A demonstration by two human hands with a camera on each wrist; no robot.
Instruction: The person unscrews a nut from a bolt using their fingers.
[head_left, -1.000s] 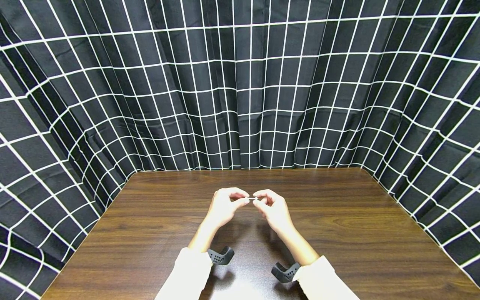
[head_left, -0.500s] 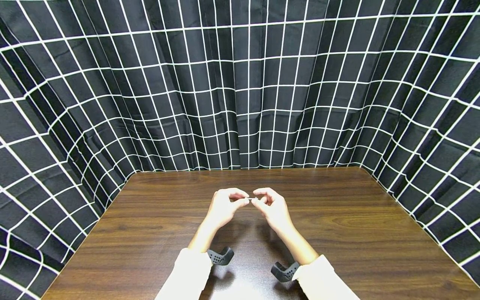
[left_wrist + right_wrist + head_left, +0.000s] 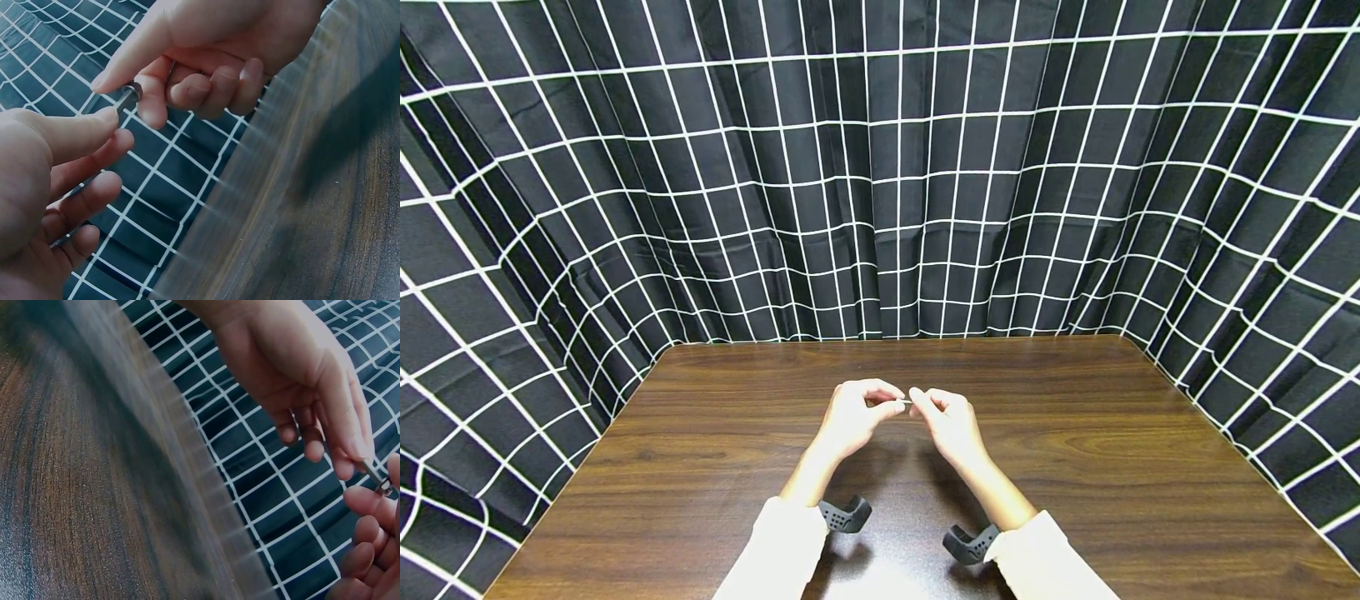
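In the left wrist view, my left hand (image 3: 37, 169) pinches the shank of a thin metal bolt (image 3: 125, 101) between thumb and fingers. A small dark nut (image 3: 135, 91) shows at the bolt's far end, between the thumb and index finger of my right hand (image 3: 219, 56). The right wrist view has the left hand (image 3: 294, 369) above and the right hand (image 3: 375, 537) at the lower right edge, with the nut (image 3: 384, 485) between its fingertips. From the head, the left hand (image 3: 853, 415) and right hand (image 3: 951, 423) nearly meet above the table; fingers mostly cover the bolt (image 3: 907, 402).
A brown wood-grain table (image 3: 715, 433) lies under both hands. Black curtains with a white grid (image 3: 895, 167) stand behind it and at both sides. Each wrist wears a dark grey strap mount, on the left (image 3: 846, 514) and on the right (image 3: 970, 544).
The right thumb and index finger have shifted around the bolt's end, the thumb now higher. Both hands have come slightly lower and closer together, and less of the bolt shows between them.
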